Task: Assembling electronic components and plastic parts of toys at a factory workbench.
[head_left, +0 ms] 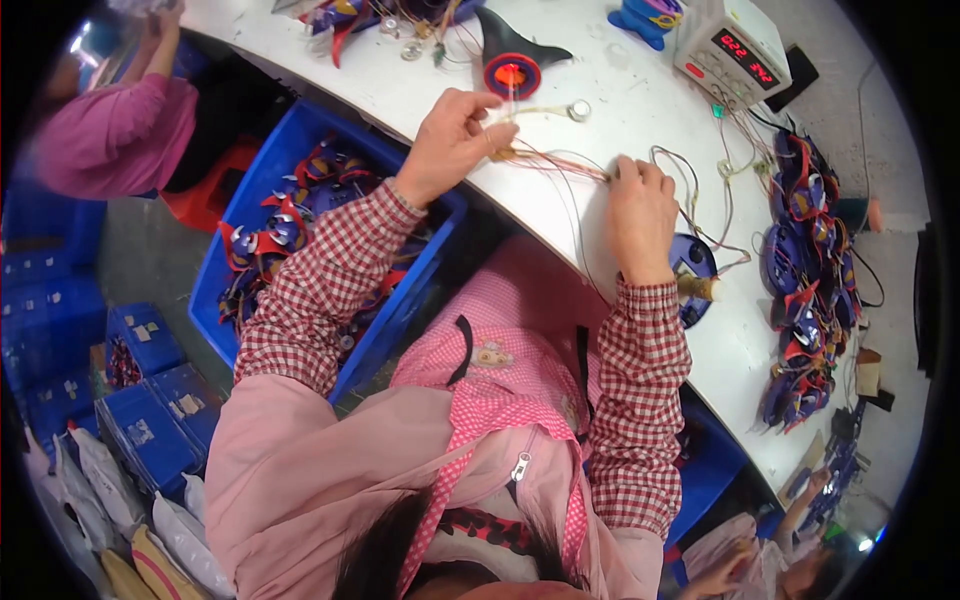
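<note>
My left hand [452, 143] is over the white table, thumb and fingers pinched at the end of a bundle of thin wires [555, 162], by a small yellowish circuit board [505, 154]. The wires run right to my right hand [642, 215], whose bent fingertips press on them at the tabletop. Just beyond my left hand is a dark finned toy part [510, 55] with a red ring and a glowing orange-red light inside. A small silver disc [578, 110] on a pale wire lies between my hands. Beside my right wrist sits a round purple housing [692, 265].
A white power supply [738, 55] with a lit red display stands far right, its leads on the table [420, 85]. Purple and red toy parts [805, 270] pile along the right edge. A blue crate [215, 290] of similar parts is at my left. Another person [120, 140] sits far left.
</note>
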A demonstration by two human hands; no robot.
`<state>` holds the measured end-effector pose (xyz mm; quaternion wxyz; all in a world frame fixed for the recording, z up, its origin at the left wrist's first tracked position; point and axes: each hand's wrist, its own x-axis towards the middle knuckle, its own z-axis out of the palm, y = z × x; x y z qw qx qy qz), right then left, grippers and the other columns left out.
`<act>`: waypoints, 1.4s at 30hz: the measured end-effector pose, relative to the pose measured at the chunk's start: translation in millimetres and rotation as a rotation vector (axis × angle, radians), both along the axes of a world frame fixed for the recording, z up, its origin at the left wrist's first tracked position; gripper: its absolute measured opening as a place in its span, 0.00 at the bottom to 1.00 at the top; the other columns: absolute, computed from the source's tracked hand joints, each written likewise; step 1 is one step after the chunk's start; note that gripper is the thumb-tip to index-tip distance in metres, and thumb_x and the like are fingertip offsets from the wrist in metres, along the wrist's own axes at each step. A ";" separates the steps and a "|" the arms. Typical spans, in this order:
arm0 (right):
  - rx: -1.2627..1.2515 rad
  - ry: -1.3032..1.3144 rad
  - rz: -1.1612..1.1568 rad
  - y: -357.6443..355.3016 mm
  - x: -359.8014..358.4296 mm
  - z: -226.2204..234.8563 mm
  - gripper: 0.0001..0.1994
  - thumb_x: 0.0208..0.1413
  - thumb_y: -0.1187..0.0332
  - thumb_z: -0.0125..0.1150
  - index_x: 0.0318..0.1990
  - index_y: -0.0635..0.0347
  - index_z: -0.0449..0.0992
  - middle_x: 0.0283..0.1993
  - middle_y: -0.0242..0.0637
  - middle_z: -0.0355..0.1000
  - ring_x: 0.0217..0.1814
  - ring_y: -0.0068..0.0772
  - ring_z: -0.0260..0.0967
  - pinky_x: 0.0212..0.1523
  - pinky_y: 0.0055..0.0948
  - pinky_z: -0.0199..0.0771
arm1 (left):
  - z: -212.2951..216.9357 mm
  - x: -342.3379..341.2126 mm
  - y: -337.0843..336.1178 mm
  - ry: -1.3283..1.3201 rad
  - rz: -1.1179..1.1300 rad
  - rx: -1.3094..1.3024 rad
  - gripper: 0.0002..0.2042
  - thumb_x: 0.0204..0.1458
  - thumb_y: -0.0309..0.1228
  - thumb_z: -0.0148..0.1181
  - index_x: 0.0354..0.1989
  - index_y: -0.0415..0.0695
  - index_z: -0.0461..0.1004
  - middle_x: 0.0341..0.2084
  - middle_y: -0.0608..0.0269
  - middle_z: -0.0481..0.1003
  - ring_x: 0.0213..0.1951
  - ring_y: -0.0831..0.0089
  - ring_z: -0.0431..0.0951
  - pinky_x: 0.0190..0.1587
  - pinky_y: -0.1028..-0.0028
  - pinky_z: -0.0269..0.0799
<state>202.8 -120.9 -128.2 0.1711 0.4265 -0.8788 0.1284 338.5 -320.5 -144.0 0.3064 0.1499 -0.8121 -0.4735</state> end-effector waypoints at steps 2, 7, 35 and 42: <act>0.019 -0.081 -0.029 1.2 -0.6 -1.5 0.09 0.52 0.72 0.55 0.40 0.61 0.72 0.39 0.44 0.68 0.43 0.48 0.65 0.42 0.42 0.66 | -8.1 -8.2 -16.1 0.048 0.099 0.059 0.19 0.50 0.36 0.63 0.44 0.36 0.68 0.29 0.65 0.67 0.30 0.81 0.66 0.31 0.81 0.65; -0.027 -0.240 -0.005 2.8 8.7 8.0 0.08 0.49 0.73 0.57 0.37 0.62 0.70 0.36 0.44 0.66 0.42 0.49 0.66 0.41 0.41 0.68 | -13.9 -57.5 -60.4 0.008 0.350 0.193 0.38 0.46 0.44 0.66 0.57 0.32 0.54 0.32 0.61 0.69 0.31 0.80 0.69 0.29 0.82 0.68; -0.430 -0.670 0.163 21.7 52.3 -1.9 0.09 0.53 0.68 0.58 0.37 0.64 0.72 0.32 0.46 0.69 0.33 0.47 0.70 0.32 0.38 0.71 | 19.4 -76.8 14.3 -0.100 0.246 -0.810 0.11 0.44 0.33 0.64 0.34 0.45 0.73 0.30 0.59 0.66 0.29 0.65 0.73 0.30 0.69 0.72; -0.283 -0.529 0.129 22.8 50.6 3.6 0.09 0.53 0.67 0.58 0.38 0.62 0.74 0.34 0.46 0.68 0.32 0.49 0.70 0.32 0.38 0.71 | 14.0 -66.0 14.5 0.041 0.151 -0.689 0.10 0.47 0.28 0.60 0.38 0.43 0.72 0.33 0.58 0.68 0.29 0.66 0.74 0.31 0.72 0.72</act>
